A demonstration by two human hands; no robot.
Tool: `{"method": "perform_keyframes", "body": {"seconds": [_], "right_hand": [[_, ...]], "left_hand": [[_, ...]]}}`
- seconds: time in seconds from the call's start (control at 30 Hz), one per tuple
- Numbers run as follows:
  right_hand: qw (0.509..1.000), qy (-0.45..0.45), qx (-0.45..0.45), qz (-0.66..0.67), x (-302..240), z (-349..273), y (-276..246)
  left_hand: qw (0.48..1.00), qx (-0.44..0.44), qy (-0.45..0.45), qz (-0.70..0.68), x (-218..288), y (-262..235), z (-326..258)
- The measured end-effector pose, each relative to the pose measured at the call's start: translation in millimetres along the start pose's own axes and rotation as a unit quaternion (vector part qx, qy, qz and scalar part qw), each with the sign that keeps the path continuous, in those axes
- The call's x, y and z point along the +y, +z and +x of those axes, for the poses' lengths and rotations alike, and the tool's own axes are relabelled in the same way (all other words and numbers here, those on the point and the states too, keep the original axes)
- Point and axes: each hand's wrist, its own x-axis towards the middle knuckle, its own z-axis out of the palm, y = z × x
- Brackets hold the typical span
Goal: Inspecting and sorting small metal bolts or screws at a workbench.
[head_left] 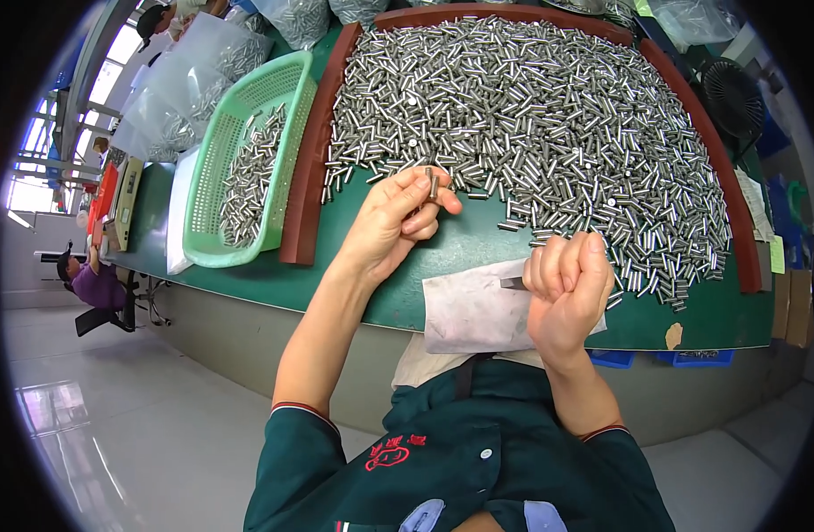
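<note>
A small metal pin (434, 187) is pinched upright between the thumb and fingers of my left hand (391, 217), just off the near edge of the pile. My right hand (568, 288) is closed in a fist around a tool with a flat dark blade (512, 283); its tip sticks out toward the left and its handle is hidden in my fingers. Beneath the blade lies a stained whitish cloth (469, 310) at the table's front edge. Beyond both hands spreads a wide heap of similar metal pins (531, 115) on the green table (407, 293).
Dark red wooden rails (308, 177) border the heap. On the left stands a green perforated basket (199, 208), partly filled with pins. Clear plastic bags (172, 102) sit behind it. A black fan (731, 97) is at the far right. Another person (101, 284) sits at the far left.
</note>
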Motion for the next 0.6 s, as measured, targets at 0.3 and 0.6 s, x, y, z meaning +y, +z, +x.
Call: {"method": "perform_keyframes", "body": {"seconds": [0.3, 0.6], "right_hand": [[1.0, 0.003, 0.004, -0.002, -0.2, -0.3, 1.2], [1.0, 0.008, 0.007, 0.004, 0.3, 0.5, 1.3]], "left_hand": [[1.0, 0.018, -0.02, -0.002, 1.8, -3.7, -2.1], [0.992, 0.003, -0.061, -0.107, 2.8, -10.2, -2.0]]}}
